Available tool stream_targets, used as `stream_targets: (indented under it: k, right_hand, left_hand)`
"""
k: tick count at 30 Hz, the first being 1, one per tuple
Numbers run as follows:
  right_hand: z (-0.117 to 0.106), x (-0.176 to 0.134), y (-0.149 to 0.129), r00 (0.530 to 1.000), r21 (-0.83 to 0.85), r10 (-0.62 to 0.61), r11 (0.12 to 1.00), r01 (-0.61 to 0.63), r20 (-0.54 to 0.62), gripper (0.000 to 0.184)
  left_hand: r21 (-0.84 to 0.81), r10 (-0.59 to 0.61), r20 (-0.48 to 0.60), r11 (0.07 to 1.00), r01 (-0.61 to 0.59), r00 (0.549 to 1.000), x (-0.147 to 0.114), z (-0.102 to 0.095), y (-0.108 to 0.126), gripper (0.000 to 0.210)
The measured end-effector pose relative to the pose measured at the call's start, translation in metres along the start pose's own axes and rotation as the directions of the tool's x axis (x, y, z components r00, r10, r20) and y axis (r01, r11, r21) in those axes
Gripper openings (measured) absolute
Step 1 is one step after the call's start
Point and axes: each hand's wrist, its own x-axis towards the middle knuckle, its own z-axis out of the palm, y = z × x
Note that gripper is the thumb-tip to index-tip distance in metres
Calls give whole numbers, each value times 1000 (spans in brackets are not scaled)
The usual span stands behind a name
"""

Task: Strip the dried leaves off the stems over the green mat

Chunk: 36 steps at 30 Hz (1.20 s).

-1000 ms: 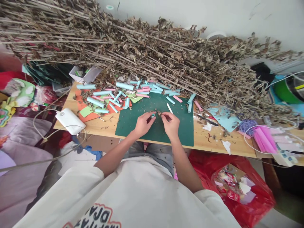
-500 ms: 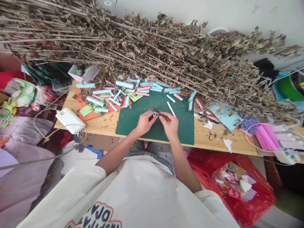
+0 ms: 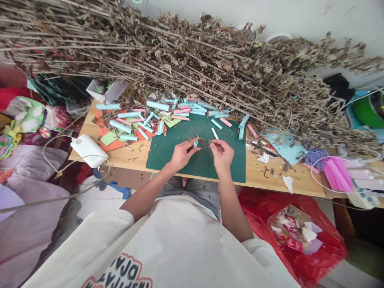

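A small light-blue paper tube [image 3: 195,144] stands upright in my left hand [image 3: 181,155], its fingers curled around it and its open end facing up. Off to the right, my right hand [image 3: 222,156] has its thumb and forefinger pinched together; whatever is between them is too small to name. Both hands are over the green cutting mat [image 3: 168,152]. Brown dry leaf crumbs [image 3: 201,141] lie beside the tube. Just beyond the right fingertips is a narrow white strip [image 3: 215,133].
Several blue and pink paper tubes [image 3: 157,105] lie along the mat's far edge, before a heap of dried stalks [image 3: 192,60]. A white power bank [image 3: 89,151] with a cable sits left. Blue paper [image 3: 286,145] lies right; a red plastic bag [image 3: 258,208] hangs below the table.
My right hand has moved right, away from the tube, with its fingertips still pinched. My left hand stays nearly in place with the tube.
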Motion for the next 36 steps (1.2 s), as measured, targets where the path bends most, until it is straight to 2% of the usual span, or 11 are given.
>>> stream_targets:
  k: [4, 8, 12, 15, 22, 25, 27, 30, 33, 36]
  right_hand:
    - [0, -11, -22, 990, -53, -68, 996, 75, 124, 18]
    - [1, -21, -43, 944, -171, -205, 952, 253, 258, 13]
    - [2, -23, -47, 889, -291, -286, 870, 397, 359, 16]
    - [3, -24, -43, 865, -352, -302, 821, 450, 401, 18]
    - [5, -26, -34, 874, -303, -329, 845, 442, 356, 15]
    - [4, -23, -34, 894, -307, -278, 868, 390, 351, 18]
    - [2, -20, -35, 905, -300, -222, 891, 340, 364, 27]
    - [-1, -14, -39, 886, -302, -169, 899, 318, 431, 37]
    - [-3, -9, -47, 850, -342, -157, 867, 363, 502, 24]
    - [-4, -8, -51, 849, -340, -173, 862, 375, 498, 17]
  left_hand:
    - [8, 49, 46, 999, -49, 998, -6, 0, -4, 35]
    - [9, 76, 66, 997, -76, 995, -9, -1, -5, 32]
    - [-4, 102, 79, 995, -102, 992, -8, -1, -6, 32]
    - [1, 114, 88, 993, -114, 990, -9, -1, -8, 33]
    - [6, 145, 87, 989, -146, 986, -10, -1, -9, 31]
    - [25, 147, 79, 988, -149, 986, -10, -1, -7, 29]
    - [34, 146, 84, 988, -150, 986, -10, 0, -8, 29]
    - [45, 163, 89, 985, -167, 983, -10, 0, -9, 29]
    - [66, 175, 92, 981, -182, 980, -10, 1, -10, 26]
    - [66, 171, 97, 982, -177, 981, -10, 0, -9, 26]
